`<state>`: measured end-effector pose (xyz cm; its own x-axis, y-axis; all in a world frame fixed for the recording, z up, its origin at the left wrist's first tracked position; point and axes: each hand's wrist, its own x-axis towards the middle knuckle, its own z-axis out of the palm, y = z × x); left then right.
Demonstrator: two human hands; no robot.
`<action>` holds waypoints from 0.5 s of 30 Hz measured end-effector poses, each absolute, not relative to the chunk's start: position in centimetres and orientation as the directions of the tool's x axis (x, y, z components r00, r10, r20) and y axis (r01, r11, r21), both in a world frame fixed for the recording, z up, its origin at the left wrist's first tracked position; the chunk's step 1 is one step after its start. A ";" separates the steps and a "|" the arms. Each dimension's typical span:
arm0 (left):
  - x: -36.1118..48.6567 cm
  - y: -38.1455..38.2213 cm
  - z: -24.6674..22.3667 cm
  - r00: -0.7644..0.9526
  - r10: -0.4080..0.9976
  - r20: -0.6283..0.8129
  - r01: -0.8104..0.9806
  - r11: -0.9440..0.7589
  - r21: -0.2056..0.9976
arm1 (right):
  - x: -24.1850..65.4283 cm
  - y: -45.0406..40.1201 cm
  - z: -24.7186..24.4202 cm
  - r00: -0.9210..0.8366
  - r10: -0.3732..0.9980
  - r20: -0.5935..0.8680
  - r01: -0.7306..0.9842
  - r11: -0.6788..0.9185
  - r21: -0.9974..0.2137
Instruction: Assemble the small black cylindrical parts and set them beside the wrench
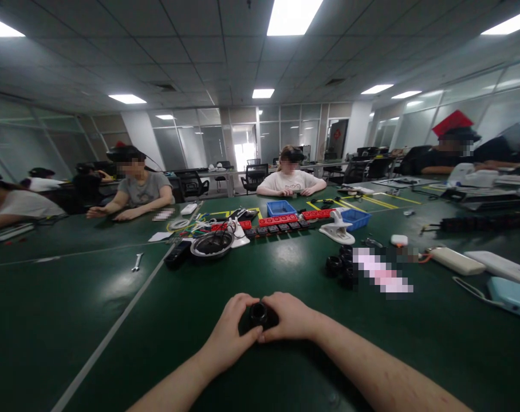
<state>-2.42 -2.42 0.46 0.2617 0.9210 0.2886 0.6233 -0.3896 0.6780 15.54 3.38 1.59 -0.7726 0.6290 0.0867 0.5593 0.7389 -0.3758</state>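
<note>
Dim illumination is supplied by ceiling light panels (294, 16), glare is reflected by the green tabletop (122, 289), and outer edges are visibly stretched.

The black part (259, 319) looks plastic, the wrench (137, 262) shiny metal, the tabletop (268, 277) glossy.

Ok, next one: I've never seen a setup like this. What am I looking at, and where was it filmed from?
There is no machine here, just one person's bare hands. The single picture comes from a camera worn on that person's head, looking forward and down. The left hand and right hand curl around a small black round piece from either side. On the green table lie more black pieces to the right, a wrench to the left, and farther off a metal bowl, red strips and blue trays.
</note>
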 end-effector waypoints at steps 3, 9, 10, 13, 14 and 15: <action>-2.6 -2.6 0.6 0.307 0.910 0.277 0.631 -0.413 0.657 | 15.8 3.3 2.1 -0.799 0.596 0.081 0.504 0.736 -0.451; -2.4 -3.0 1.2 0.224 0.933 0.283 0.673 -0.358 0.647 | 16.3 4.3 1.4 -0.829 0.557 0.052 0.440 0.708 -0.553; -2.3 -3.0 1.4 0.233 0.932 0.277 0.667 -0.360 0.653 | 16.3 4.5 1.2 -0.834 0.551 0.039 0.433 0.696 -0.573; -2.0 -3.0 1.6 0.235 0.941 0.245 0.659 -0.339 0.672 | 15.9 4.5 0.5 -0.796 0.605 0.002 0.480 0.633 -0.608; -1.8 -3.0 1.6 0.196 0.950 0.242 0.676 -0.310 0.669 | 15.6 4.3 0.4 -0.761 0.648 -0.001 0.526 0.616 -0.586; -1.6 -3.0 1.6 0.142 0.960 0.241 0.702 -0.270 0.660 | 15.3 4.0 0.3 -0.719 0.695 0.004 0.583 0.606 -0.541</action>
<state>-1.62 -2.97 1.57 0.1422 0.9600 0.2411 0.7016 -0.2696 0.6596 15.28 3.98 0.29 -0.7190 0.6950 0.0041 0.5829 0.6062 -0.5411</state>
